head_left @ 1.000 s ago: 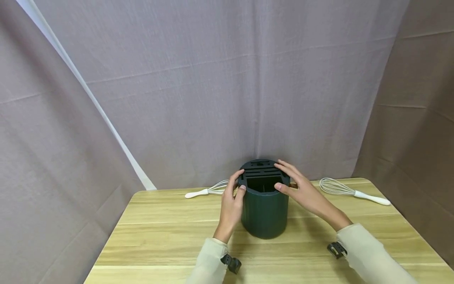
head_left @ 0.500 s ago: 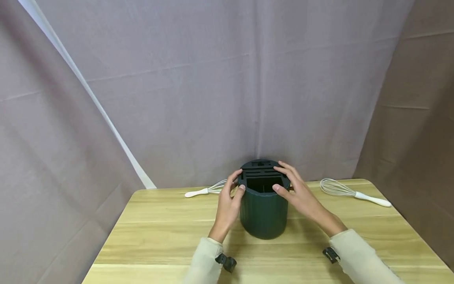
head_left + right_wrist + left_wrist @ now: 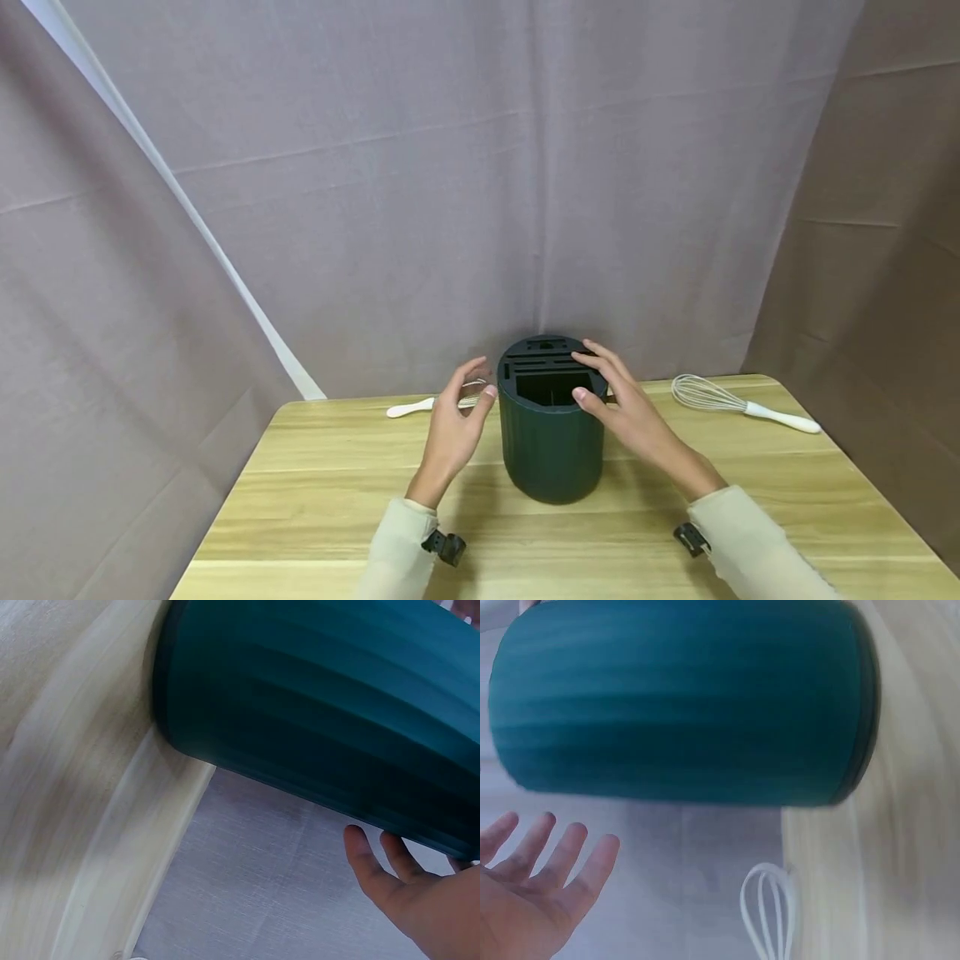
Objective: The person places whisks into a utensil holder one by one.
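A dark green, round knife block (image 3: 551, 454) with a black slotted top stands upright on the wooden table. My left hand (image 3: 452, 429) hovers just left of its rim, fingers spread and apart from the block. The left wrist view shows that hand (image 3: 540, 900) with extended fingers and nothing in them. At the right side of the top, my right hand (image 3: 637, 412) has its fingertips at the rim and its thumb by the large opening. Seen from the right wrist, the right hand's fingers (image 3: 367, 866) lie loosely beside the ribbed wall.
Behind my left hand lies a white-handled whisk (image 3: 408, 409), its wires partly hidden. A second whisk (image 3: 783, 418) lies at the table's back right. The wooden table (image 3: 337, 500) ends at a grey cloth backdrop (image 3: 405, 250), with more cloth on both sides.
My left hand has let go of the knife block's rim and moved away to the left. My right hand stays at the right rim, and the block stands where it was.
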`<move>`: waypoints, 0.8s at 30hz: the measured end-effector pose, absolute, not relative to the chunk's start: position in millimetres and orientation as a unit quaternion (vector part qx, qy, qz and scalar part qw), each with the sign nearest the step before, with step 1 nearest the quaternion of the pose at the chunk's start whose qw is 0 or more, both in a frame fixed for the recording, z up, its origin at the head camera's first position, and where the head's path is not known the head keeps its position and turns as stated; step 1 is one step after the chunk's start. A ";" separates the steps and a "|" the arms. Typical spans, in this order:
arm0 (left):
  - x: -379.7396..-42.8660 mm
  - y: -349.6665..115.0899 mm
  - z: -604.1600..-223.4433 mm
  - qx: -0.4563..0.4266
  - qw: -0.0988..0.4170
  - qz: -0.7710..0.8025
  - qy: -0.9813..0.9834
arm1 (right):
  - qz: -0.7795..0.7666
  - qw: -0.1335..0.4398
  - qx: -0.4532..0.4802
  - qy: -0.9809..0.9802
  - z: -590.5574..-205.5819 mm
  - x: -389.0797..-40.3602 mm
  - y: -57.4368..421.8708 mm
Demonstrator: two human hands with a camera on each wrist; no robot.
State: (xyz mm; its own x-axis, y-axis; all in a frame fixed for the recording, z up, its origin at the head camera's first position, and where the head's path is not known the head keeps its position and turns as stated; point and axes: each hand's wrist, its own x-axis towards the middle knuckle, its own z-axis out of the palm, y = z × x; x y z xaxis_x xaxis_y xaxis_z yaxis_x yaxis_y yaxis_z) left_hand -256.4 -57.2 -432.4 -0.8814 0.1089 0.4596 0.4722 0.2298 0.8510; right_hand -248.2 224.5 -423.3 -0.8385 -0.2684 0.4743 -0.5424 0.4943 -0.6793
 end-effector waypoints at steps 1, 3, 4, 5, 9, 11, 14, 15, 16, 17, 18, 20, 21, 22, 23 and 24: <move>-258.2 -61.6 -431.2 -0.187 0.155 -0.589 -0.771 | 0.442 0.161 0.240 -0.849 -424.2 -248.4 223.6; -261.8 -70.7 -428.2 -0.181 0.159 -0.584 -0.775 | 0.442 0.170 0.240 -0.847 -426.1 -248.6 222.1; -264.0 -75.7 -426.8 -0.179 0.160 -0.579 -0.779 | 0.443 0.174 0.241 -0.846 -427.1 -248.8 221.4; -266.4 -81.0 -425.6 -0.177 0.162 -0.572 -0.784 | 0.445 0.176 0.241 -0.845 -428.0 -248.9 220.6; -279.0 -101.6 -422.0 -0.170 0.170 -0.527 -0.815 | 0.452 0.180 0.240 -0.840 -430.2 -249.8 217.9; -285.3 -111.0 -421.4 -0.166 0.164 -0.505 -0.831 | 0.454 0.181 0.240 -0.839 -430.4 -250.3 216.7; -294.3 -123.5 -424.3 -0.160 0.148 -0.473 -0.854 | 0.455 0.185 0.240 -0.837 -430.1 -250.9 215.2; -297.1 -127.2 -426.2 -0.159 0.143 -0.464 -0.860 | 0.455 0.186 0.240 -0.837 -429.9 -251.0 214.6; -300.0 -130.7 -428.4 -0.158 0.138 -0.456 -0.865 | 0.456 0.188 0.241 -0.836 -429.5 -250.8 214.0; -303.1 -134.0 -431.0 -0.157 0.133 -0.449 -0.870 | 0.457 0.189 0.241 -0.835 -429.3 -250.8 213.5; -305.9 -137.0 -433.4 -0.156 0.130 -0.442 -0.874 | 0.457 0.190 0.241 -0.835 -429.2 -250.8 213.1; -311.9 -142.1 -438.4 -0.155 0.124 -0.433 -0.879 | 0.458 0.189 0.241 -0.835 -428.9 -250.9 212.2; -315.1 -144.0 -441.1 -0.155 0.122 -0.429 -0.882 | 0.458 0.188 0.242 -0.834 -428.8 -250.9 211.9; -318.7 -145.4 -444.2 -0.156 0.120 -0.424 -0.884 | 0.458 0.189 0.241 -0.834 -429.0 -250.9 212.2; -321.9 -146.4 -447.1 -0.155 0.116 -0.417 -0.888 | 0.458 0.188 0.240 -0.835 -429.4 -251.0 212.6; -325.3 -147.4 -450.2 -0.155 0.112 -0.408 -0.893 | 0.459 0.187 0.239 -0.835 -429.8 -251.1 213.0</move>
State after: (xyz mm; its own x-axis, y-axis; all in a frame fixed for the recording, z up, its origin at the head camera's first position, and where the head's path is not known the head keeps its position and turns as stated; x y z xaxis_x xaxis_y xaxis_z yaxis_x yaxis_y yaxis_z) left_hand -325.3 -147.4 -450.2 -0.9265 0.1860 0.3271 0.3690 0.6189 0.6934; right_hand -251.1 213.0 -429.8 -0.8153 -0.2277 0.5324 -0.5715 0.4646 -0.6765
